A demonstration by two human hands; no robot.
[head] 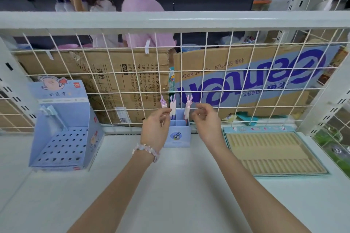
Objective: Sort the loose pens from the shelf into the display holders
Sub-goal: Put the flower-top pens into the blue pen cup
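A small blue divided pen holder [177, 138] stands on the white shelf [170, 185] against the wire grid. Two pens with pastel bunny tops stand in it, one at the left [172, 107] and one at the right [188, 107]. My left hand [155, 130] is just left of the holder and pinches a third bunny-topped pen [163, 102], its top sticking up above my fingers. My right hand [207, 123] hovers just right of the holder with fingers loosely curled, and I see nothing in it.
A large blue display box with rows of holes [62, 145] stands at the left, with blue pens [51, 110] in its back row. A grooved beige tray [272, 153] lies at the right. A white wire grid [208, 81] backs the shelf, with cardboard boxes and two people behind it.
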